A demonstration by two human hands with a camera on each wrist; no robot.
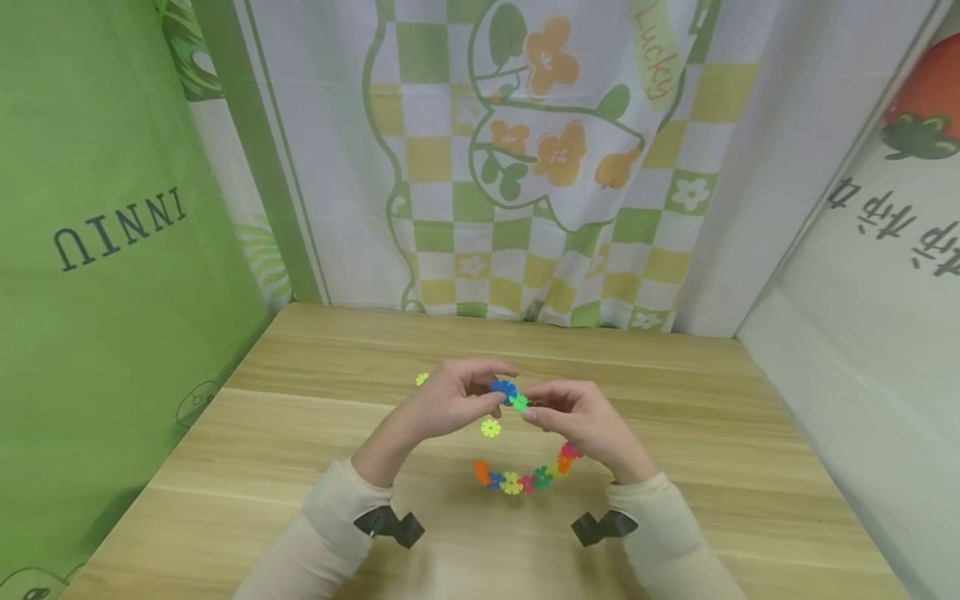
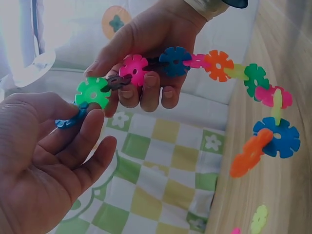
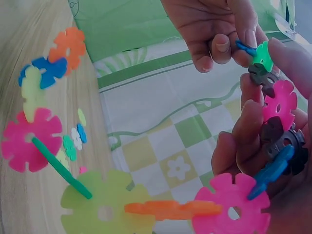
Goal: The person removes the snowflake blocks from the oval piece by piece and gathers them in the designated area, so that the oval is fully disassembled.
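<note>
My left hand (image 1: 446,404) pinches a blue flower-shaped plastic disc (image 2: 71,117) between thumb and fingers. A bright green disc (image 2: 91,93) touches that blue one, edge to edge. The right hand (image 1: 592,421) grips the green disc, with its thumb and forefinger at the edge. From there a chain of interlocked discs runs across the right fingers: black (image 3: 263,78), pink (image 3: 279,105), then dark and blue ones. Beyond the hand, the chain curves down in several colours to an orange disc (image 2: 251,153) at its free end. In the head view, the right hand hides part of the chain.
Loose discs lie on the wooden table (image 1: 300,417), among them a yellow-green disc (image 1: 491,428), a white disc (image 3: 76,139) and a green disc (image 3: 68,147). A patterned curtain (image 1: 510,275) hangs behind the table, with a green cloth (image 1: 112,333) on the left.
</note>
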